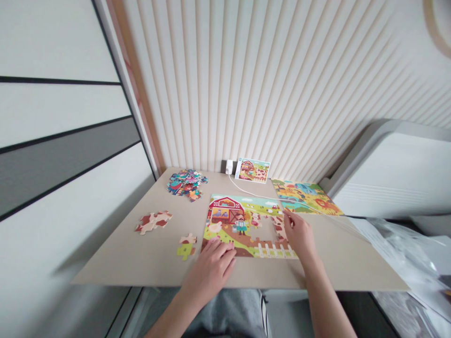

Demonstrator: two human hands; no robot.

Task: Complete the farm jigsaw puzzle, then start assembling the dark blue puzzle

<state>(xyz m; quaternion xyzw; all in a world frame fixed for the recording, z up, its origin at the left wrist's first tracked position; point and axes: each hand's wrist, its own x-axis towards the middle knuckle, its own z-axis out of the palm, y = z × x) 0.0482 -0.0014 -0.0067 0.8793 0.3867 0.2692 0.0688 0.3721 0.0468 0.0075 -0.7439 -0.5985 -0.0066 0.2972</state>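
A farm jigsaw puzzle [243,220] with a red barn lies on the beige table [141,263], with a gap in its right middle. My left hand [211,265] rests flat on the puzzle's lower left corner, fingers stretched out. My right hand [299,234] lies on the puzzle's right edge, fingers pressing the pieces beside the gap. A brown-and-white joined clump of pieces [153,221] lies to the left. A small green and brown clump [186,246] sits near my left hand.
A heap of loose colourful pieces [186,183] lies at the back left. A reference picture card [252,170] leans on the ribbed wall beside a white charger and cable [229,166]. Another finished puzzle [305,196] lies at the back right. A white appliance [398,173] stands right.
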